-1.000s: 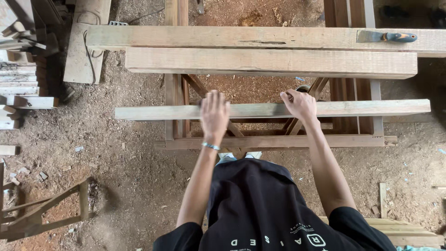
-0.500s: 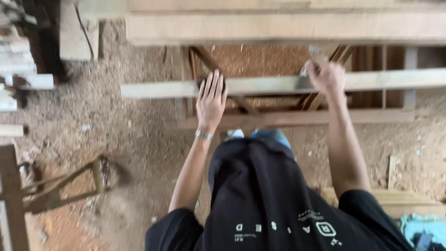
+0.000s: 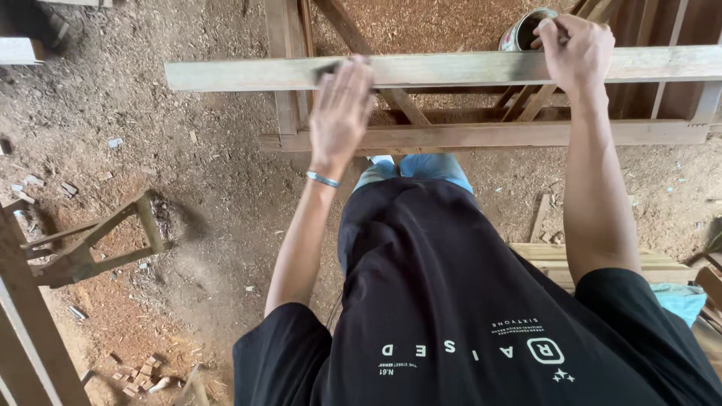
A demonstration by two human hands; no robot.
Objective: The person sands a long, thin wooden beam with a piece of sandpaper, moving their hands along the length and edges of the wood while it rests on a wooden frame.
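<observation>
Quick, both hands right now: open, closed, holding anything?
Left hand: open, flat, fingers stretched out, palm pressing on the long wooden plank.
Right hand: closed, fingers curled over the same plank's far edge, gripping it.

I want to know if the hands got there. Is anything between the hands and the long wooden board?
Nothing visible is. The left hand lies flat on the long board, and the right hand grips its far edge.
</observation>
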